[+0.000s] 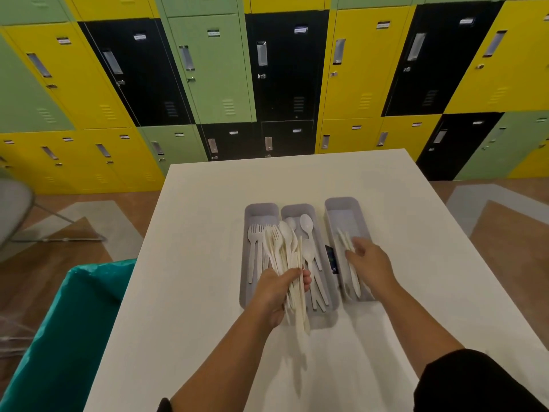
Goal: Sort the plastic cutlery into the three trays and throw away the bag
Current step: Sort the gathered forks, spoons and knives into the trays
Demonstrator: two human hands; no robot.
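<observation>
Three grey trays stand side by side on the white table (208, 203). The left tray (260, 209) holds forks, the middle tray (298, 210) holds spoons, and the right tray (341, 203) holds knives. My left hand (274, 295) grips a bundle of mixed white cutlery (286, 257) above the left and middle trays. My right hand (370, 263) hovers over the right tray with its fingers apart, touching or just above the knives (346, 239). No bag shows in this view.
A bin with a teal liner (68, 328) stands at the table's left edge. A small dark object (331, 258) lies between the middle and right trays. Coloured lockers (214, 69) line the wall behind. A chair (17, 209) is at far left.
</observation>
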